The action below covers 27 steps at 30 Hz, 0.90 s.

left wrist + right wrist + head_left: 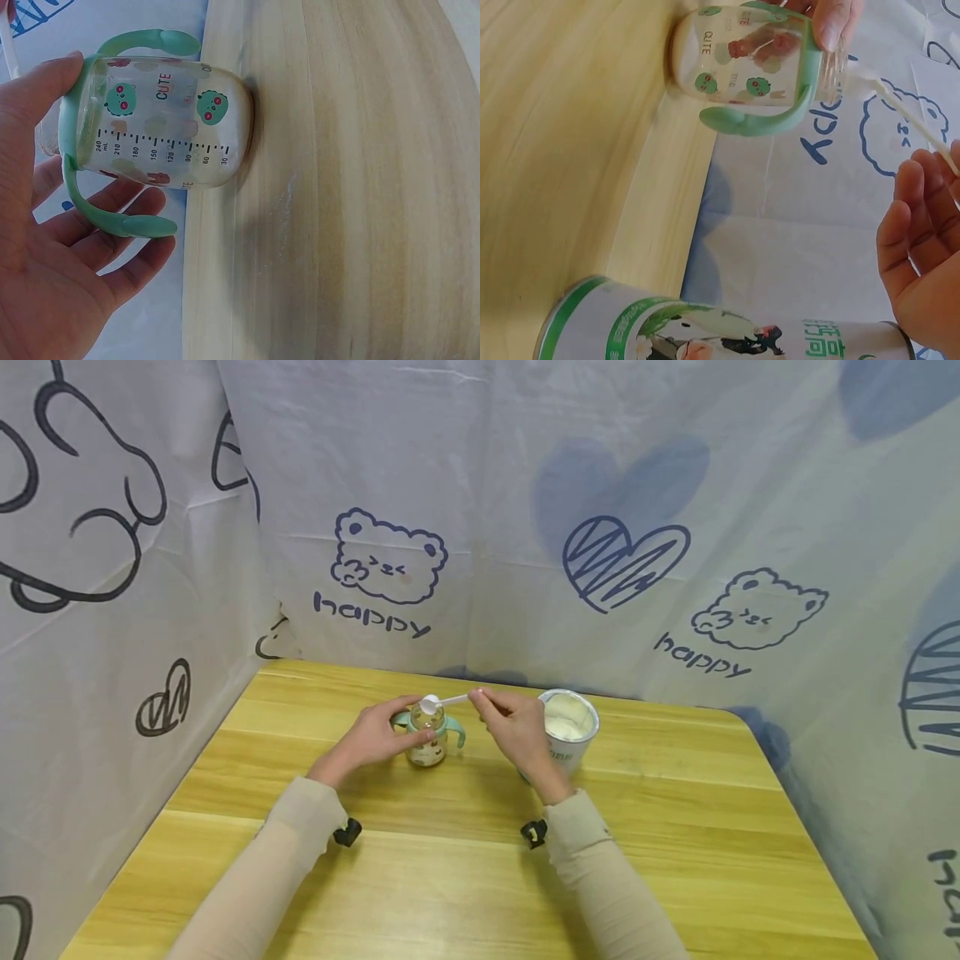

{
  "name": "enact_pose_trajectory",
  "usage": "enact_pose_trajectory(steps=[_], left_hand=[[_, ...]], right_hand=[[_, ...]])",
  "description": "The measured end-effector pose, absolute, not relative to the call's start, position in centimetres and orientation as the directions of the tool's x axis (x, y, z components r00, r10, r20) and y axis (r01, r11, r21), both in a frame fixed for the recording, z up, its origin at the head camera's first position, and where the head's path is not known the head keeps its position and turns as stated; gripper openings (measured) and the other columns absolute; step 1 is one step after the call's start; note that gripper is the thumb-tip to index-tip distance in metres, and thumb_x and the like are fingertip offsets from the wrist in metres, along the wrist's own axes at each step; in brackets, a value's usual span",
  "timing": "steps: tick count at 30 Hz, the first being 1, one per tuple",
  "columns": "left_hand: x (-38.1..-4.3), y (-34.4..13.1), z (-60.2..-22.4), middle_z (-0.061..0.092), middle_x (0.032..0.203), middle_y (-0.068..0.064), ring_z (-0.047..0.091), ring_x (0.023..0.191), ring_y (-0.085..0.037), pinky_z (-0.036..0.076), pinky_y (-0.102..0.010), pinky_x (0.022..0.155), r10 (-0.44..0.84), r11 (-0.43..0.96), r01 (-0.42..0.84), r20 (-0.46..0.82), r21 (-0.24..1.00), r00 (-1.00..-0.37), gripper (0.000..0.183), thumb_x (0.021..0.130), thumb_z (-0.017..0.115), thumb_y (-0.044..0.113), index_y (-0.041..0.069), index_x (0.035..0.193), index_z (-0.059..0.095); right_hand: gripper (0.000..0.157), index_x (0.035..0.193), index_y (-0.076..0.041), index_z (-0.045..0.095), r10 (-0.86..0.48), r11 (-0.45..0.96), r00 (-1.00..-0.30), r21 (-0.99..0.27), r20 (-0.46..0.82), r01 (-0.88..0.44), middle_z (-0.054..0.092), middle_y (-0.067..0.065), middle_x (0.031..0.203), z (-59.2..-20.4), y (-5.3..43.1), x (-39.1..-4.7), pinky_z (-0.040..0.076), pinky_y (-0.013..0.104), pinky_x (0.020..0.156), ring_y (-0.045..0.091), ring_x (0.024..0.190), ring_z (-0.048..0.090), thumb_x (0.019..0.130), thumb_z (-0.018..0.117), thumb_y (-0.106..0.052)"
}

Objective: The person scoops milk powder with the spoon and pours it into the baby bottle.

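"Cloth walls stand behind all this. Where's the bottle?"

"Upright on the table, at about 11 o'clock. A can sits at about 1 o'clock, top off, with pale powder inside."

"What are the hands doing?"

"The left hand grips the bottle up near its neck. The right hand pinches a white scoop by its stick. The scoop is right by the bottle's mouth, but I can't tell if they touch."

"Is the bottle heavy?"

"I think it's pretty light, and stiff. It looks smooth, so it might slip. It could be glass or hard plastic, I can't tell, so be gentle. Hold it by the green collar or the green handles, at about 3 and 9 o'clock."

"And the scoop?"

"Very light, I'd guess. Pinch the stick and keep it level, or it might spill."

"What about the table and the room?"

"Yellow wood with stripes. It looks flat, so a bottle should stand well. The cloth is pale, with blue hearts and bears, going round from 9 to 3 o'clock."
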<state>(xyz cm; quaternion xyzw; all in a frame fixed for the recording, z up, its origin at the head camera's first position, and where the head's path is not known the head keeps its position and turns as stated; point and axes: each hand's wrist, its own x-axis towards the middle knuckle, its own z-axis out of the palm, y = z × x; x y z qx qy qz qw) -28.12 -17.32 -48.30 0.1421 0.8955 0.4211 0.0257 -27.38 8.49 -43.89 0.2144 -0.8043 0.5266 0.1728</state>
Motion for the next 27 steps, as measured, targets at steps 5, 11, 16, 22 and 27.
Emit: enact_pose_trajectory(steps=[5,11,16,22,27], left_hand=[[-28.1,-17.3,-48.3,0.065,0.145,-0.017,0.062,0.131,-0.038,0.051,-0.058,0.111,0.278,0.607,0.236,0.075,0.759,-0.958,0.079,0.089,0.081,0.055,0.019,0.154,0.055],[-28.1,-17.1,-48.2,0.064,0.145,-0.019,0.063,0.129,-0.038,0.053,-0.057,0.108,0.280,0.621,0.237,0.071,0.747,-0.957,0.078,0.090,0.080,0.054,0.019,0.154,0.055],[-28.0,-17.0,-48.1,0.063,0.146,-0.021,0.062,0.129,-0.040,0.053,-0.058,0.108,0.273,0.635,0.232,0.067,0.737,-0.960,0.076,0.090,0.079,0.054,0.019,0.154,0.055],[-28.0,-16.9,-48.3,0.059,0.151,-0.021,0.056,0.138,-0.044,0.045,-0.064,0.115,0.275,0.640,0.237,0.071,0.731,-0.959,0.078,0.091,0.078,0.052,0.017,0.155,0.052],[-28.0,-16.8,-48.2,0.057,0.153,-0.020,0.054,0.140,-0.045,0.043,-0.065,0.117,0.281,0.643,0.251,0.082,0.723,-0.956,0.080,0.092,0.077,0.054,0.013,0.155,0.051]], right_hand=[[0.026,0.111,-0.008,0.084,-0.091,0.321,-0.896,-0.839,0.435,-0.440,0.076,0.014,0.075,-43.7,8.4,-27.1,0.052,0.020,0.053,0.014,0.059,0.066,0.101,0.073,-0.030],[0.025,0.106,-0.010,0.085,-0.050,0.298,-0.912,-0.865,0.408,-0.403,0.075,0.015,0.075,-42.9,8.8,-26.8,0.056,0.023,0.057,0.028,0.064,0.069,0.102,0.073,-0.031],[0.026,0.098,-0.008,0.084,-0.043,0.298,-0.902,-0.856,0.430,-0.422,0.074,0.019,0.074,-42.3,9.3,-27.0,0.055,0.023,0.057,0.032,0.063,0.068,0.102,0.072,-0.030],[0.027,0.100,-0.005,0.084,-0.009,0.277,-0.902,-0.866,0.432,-0.417,0.073,0.024,0.076,-42.0,10.1,-27.2,0.054,0.021,0.056,0.037,0.064,0.067,0.103,0.072,-0.029],[0.027,0.099,-0.005,0.084,0.022,0.298,-0.903,-0.865,0.429,-0.403,0.073,0.021,0.075,-41.6,10.9,-27.1,0.054,0.020,0.055,0.029,0.062,0.067,0.102,0.072,-0.029]])
